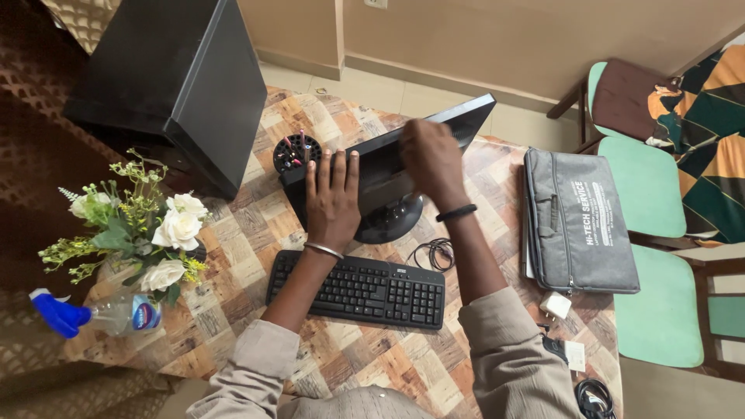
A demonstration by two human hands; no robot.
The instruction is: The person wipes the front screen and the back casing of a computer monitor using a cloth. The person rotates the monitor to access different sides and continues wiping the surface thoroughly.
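**Monitor steadied under two hands on a patterned table**

The table, covered in a wood-block pattern, is taken as the base of the scene. The flat black monitor stands near its middle on a round foot, its screen tilted back; all positions below are given relative to it. A black computer tower is seen to its left, a grey laptop bag to its right, and a black keyboard just in front. White flowers and a spray bottle lie further left, beyond the tower. A round pen holder touches the monitor's left corner, and a coiled cable lies beside the foot.

The left hand is laid flat, fingers spread, on the screen's lower left part. The right hand is curled over the upper edge, blurred; how firmly it grips cannot be told. The step in hand is judged to be tilting or shifting the monitor. A steady, two-handed movement would be called for, with the pen holder kept from being knocked.
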